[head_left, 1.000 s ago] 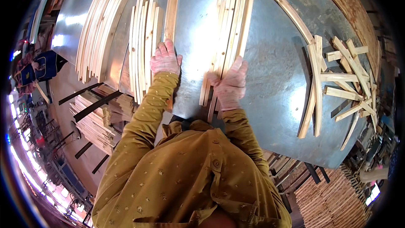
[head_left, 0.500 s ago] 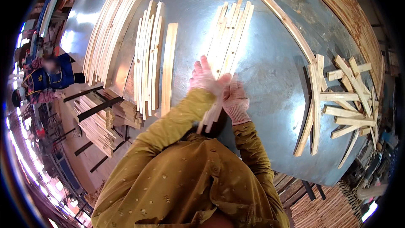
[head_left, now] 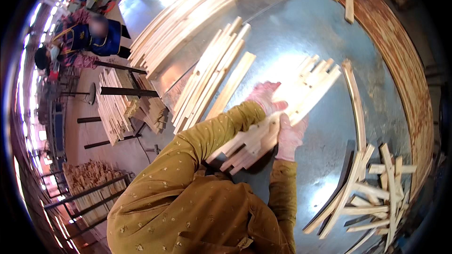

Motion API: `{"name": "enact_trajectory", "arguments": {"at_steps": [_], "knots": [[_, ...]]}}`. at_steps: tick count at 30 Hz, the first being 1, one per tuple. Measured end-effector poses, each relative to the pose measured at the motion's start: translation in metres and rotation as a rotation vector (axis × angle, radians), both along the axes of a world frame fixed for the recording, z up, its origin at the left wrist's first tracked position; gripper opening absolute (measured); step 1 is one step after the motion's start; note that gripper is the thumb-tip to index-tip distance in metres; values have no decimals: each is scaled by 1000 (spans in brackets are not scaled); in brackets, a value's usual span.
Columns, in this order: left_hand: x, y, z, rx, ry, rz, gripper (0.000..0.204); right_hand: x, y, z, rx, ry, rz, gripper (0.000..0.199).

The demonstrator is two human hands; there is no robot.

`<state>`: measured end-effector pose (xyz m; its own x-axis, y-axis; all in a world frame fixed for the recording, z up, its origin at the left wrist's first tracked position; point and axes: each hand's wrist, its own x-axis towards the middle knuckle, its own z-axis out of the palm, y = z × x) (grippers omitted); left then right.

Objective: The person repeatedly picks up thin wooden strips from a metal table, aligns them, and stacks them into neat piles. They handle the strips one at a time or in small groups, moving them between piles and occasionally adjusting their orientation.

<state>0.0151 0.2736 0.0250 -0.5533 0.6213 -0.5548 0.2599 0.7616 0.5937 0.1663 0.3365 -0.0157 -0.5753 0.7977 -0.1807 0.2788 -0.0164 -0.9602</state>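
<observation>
Slat bundle (head_left: 310, 95) mid, slat rows (head_left: 209, 77) L, crossed pcs (head_left: 391, 183) on tbl (head_left: 329, 141) R

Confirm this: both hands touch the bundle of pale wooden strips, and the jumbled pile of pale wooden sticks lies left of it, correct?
No: the head view shows the jumbled pile right of the bundle; the left hand and right hand do touch that bundle.

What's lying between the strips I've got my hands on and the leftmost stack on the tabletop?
In the head view, a smaller group of strips and, nearer your left hand, one lone strip lie between them.
</observation>
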Motion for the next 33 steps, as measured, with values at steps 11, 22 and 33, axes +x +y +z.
{"name": "enact_trajectory", "arguments": {"at_steps": [11,22,33], "knots": [[-63,95,224,1138,-451,400,55,-54,118,250,-308,816,15,59],[-31,-65,48,722,-769,315,96,1,-31,145,-563,381,205,110],[-256,-280,63,1027,-643,490,74,-267,-268,109,189,252,195,113]]}}
